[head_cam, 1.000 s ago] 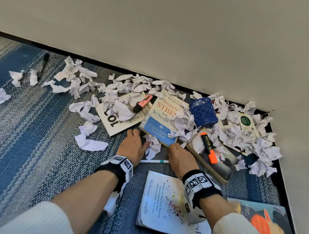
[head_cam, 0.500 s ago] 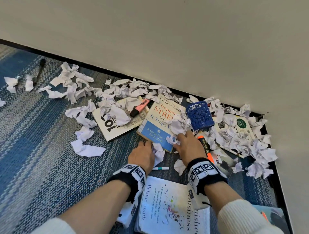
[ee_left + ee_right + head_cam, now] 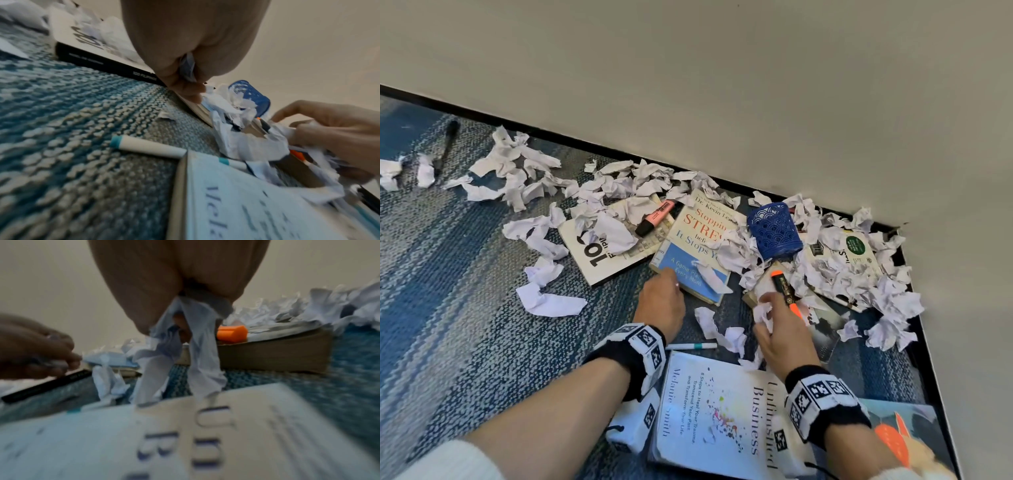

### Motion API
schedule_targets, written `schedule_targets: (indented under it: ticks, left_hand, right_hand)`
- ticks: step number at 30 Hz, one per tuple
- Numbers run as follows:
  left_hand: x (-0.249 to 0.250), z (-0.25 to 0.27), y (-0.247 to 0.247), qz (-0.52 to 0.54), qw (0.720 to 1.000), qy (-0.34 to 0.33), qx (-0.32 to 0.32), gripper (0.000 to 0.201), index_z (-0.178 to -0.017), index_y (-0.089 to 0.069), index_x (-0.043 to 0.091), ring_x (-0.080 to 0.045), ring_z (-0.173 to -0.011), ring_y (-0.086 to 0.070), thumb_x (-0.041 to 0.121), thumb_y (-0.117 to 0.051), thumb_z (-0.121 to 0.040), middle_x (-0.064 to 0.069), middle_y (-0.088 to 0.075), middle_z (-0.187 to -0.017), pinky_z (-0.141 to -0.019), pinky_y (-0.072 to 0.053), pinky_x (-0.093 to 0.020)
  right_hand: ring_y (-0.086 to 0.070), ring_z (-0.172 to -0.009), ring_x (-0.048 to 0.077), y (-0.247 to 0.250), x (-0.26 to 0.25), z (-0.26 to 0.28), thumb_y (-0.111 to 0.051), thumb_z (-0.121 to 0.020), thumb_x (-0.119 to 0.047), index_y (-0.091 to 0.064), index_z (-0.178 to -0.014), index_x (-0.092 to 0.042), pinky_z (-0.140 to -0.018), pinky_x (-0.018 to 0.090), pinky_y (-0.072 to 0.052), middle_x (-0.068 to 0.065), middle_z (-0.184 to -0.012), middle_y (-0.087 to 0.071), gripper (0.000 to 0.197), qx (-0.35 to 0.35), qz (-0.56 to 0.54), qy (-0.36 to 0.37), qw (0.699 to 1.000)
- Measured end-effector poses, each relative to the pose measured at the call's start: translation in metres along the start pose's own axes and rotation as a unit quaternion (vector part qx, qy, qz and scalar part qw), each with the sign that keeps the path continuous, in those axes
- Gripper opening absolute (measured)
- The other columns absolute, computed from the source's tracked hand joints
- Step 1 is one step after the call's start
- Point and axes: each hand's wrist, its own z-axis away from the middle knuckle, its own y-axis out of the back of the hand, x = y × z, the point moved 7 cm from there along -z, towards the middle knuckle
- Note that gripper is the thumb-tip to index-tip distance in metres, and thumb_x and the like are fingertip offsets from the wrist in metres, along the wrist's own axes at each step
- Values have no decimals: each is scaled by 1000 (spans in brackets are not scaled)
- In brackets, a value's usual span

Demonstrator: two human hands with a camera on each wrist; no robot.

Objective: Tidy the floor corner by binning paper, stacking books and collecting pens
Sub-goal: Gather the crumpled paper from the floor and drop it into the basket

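While both hands were down among the litter on the blue carpet (image 3: 458, 294), crumpled paper was gripped in each. A scrap (image 3: 187, 68) was held in the curled fingers of the left hand (image 3: 661, 301), which lay at the near edge of the stress book (image 3: 697, 253). A larger wad (image 3: 185, 345) was clutched by the right hand (image 3: 782, 329), its strips hanging down from the closed fingers, as seen in the right wrist view. That hand was placed just beside the orange marker (image 3: 786, 291), which rested on a thick book (image 3: 273, 356). More paper (image 3: 852, 274) was heaped in the corner over another book, and further scraps (image 3: 517, 171) were strewn along the skirting. A blue cup (image 3: 774, 234) was tipped on its side among the scraps, next to the stress book. A pink marker (image 3: 655, 217) lay across a white book (image 3: 599, 257) to the left. A white pen (image 3: 691, 346) with a teal band was left on the carpet between the hands, just beyond the top edge of the nearest book (image 3: 722, 411). A black pen (image 3: 446, 144) lay well apart at far left.
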Motion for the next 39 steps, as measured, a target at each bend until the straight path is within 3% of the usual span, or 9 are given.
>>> schedule_targets:
  ticks: [5, 8, 11, 15, 20, 23, 29, 33, 39]
  left_hand:
    - [14, 17, -29, -116, 989, -48, -75, 41, -107, -37, 14, -32, -89, -60, 52, -47, -95, -9, -54, -104, -68, -43, -37]
    - [15, 23, -51, -206, 966, -52, -147, 58, -123, -35, 15, -31, -104, -58, 61, -47, -91, -9, -48, -121, -77, -47, -39]
    - [15, 31, -62, -294, 937, -67, -179, 53, -132, -30, 15, -31, -116, -52, 49, -47, -96, -12, -41, -130, -83, -48, -38]
    - [18, 43, -67, -321, 911, -114, -231, 37, -132, -30, 14, -37, -114, -48, 15, -43, -98, -16, -37, -128, -83, -49, -44]
    - [27, 27, -55, -233, 944, -130, -194, 27, -117, -37, 10, -32, -106, -47, 1, -45, -92, -14, -39, -124, -85, -47, -40]
    - [41, 12, -40, -190, 957, -141, -170, 18, -104, -38, 8, -32, -81, -48, -4, -41, -92, -14, -43, -114, -69, -39, -37]
    - [67, -26, -20, -214, 960, -155, -93, 12, -107, -31, 14, -24, -65, -51, 21, -37, -100, -5, -51, -87, -57, -41, -37]
    - [64, -52, -33, -294, 942, -134, -90, 45, -126, -28, 14, -20, -61, -48, 51, -30, -100, -7, -55, -96, -51, -38, -32]
    - [54, -55, -61, -350, 903, -197, -149, 36, -123, -39, 18, -33, -84, -60, 46, -31, -102, -12, -54, -105, -62, -39, -36]
  right_hand:
    - [-61, -100, 28, -30, 7, 12, -56, -85, -56, -45, -127, -33, -80, 37, -50, 1, -121, -50, 49, -110, 124, 10, 986]
    - [-61, -95, 31, -43, 1, 15, -57, -87, -48, -48, -120, -27, -73, 37, -50, 6, -121, -45, 40, -117, 178, 32, 977]
    - [-59, -90, 32, -44, -1, 15, -51, -91, -37, -51, -106, -21, -64, 34, -39, 7, -110, -47, 23, -106, 194, 29, 975]
    - [-59, -92, 33, -34, 14, 14, -52, -89, -29, -55, -97, -16, -69, 35, -40, 8, -107, -49, 15, -104, 142, 10, 984]
    - [-52, -74, 26, -13, 25, 12, -60, -81, -20, -45, -73, -18, -62, 32, -33, 0, -77, -47, 17, -33, 61, -29, 997]
    - [-42, -52, 17, -10, 28, 9, -62, -75, -14, -41, -66, -22, -49, 29, -29, -4, -57, -45, 24, -13, -26, -72, 997]
    - [-50, -65, 22, 19, 10, -8, -54, -80, -14, -48, -86, -25, -61, 33, -38, 4, -73, -56, 14, 40, -53, -48, 997]
    - [-59, -73, 27, 36, -5, -27, -55, -86, -39, -54, -105, -28, -65, 34, -43, 4, -76, -65, 22, 54, 63, -2, 997]
    - [-59, -106, 29, 11, -14, -64, -52, -92, -37, -42, -137, -32, -81, 36, -47, 6, -120, -58, 47, -40, 205, 44, 977]
